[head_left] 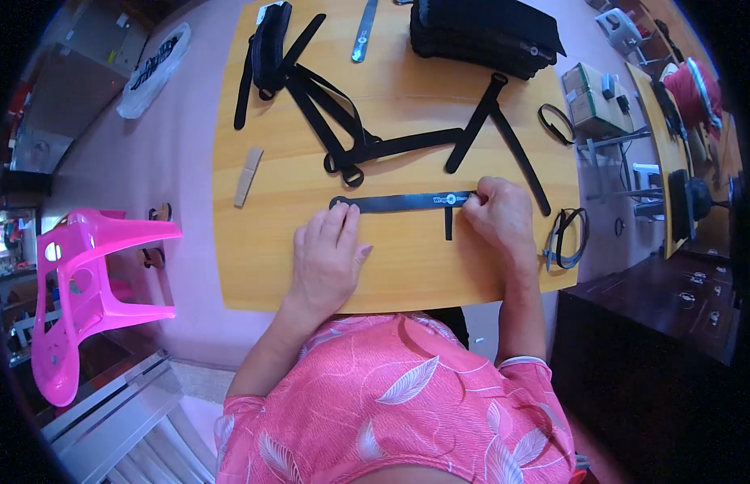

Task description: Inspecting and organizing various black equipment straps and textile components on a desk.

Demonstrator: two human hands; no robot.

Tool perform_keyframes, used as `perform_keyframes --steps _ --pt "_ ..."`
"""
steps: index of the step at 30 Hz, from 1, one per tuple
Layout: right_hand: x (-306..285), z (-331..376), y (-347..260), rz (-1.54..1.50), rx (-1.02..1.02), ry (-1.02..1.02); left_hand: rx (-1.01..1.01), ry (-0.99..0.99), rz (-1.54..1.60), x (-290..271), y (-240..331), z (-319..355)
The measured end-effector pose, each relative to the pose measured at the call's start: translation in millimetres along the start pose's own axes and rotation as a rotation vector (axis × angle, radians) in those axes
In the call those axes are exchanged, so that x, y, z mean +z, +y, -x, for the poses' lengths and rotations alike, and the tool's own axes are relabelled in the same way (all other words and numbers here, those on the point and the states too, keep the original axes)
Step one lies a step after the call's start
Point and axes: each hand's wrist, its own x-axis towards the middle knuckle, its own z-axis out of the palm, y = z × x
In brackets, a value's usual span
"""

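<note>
A black strap [399, 202] with printing and a round left end lies straight across the table in front of me. The fingertips of my left hand [322, 250] press on its left end, the fingers stretched out flat. My right hand [502, 211] is closed, thumb and fingers pinching the strap's right end. A short narrow black strip [448, 224] sticks out below the strap, beside my right hand. Just beyond, several loose black straps [407, 143] with ring ends lie crossed over one another.
A thick stack of black straps [480, 40] and a bundled black stack [270, 48] sit at the table's [270, 258] far side. A silvery strip [364, 32], a beige strip [248, 176] and looped bands [567, 238] lie around. A pink stool [93, 274] stands on the left.
</note>
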Motion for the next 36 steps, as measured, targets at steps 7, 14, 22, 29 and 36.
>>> perform_keyframes --steps 7,14,22,29,36 --pt "-21.8 18.7 -26.4 0.031 -0.14 0.205 -0.013 -0.025 -0.085 3.9 -2.9 2.9" --pt "22.7 51.4 -69.0 -0.122 -0.608 -0.057 -0.031 -0.041 -0.171 7.3 -2.9 4.3" --pt "-3.2 53.4 1.1 0.093 -0.305 -0.027 -0.031 -0.03 -0.122 1.7 -8.1 7.4" --pt "-21.1 29.6 8.4 -0.284 -0.267 0.097 0.018 0.108 0.162 -1.8 -17.3 3.3" --pt "-41.8 -41.4 29.6 0.097 -0.087 0.127 0.106 0.238 0.403 -12.0 -3.1 -25.4"
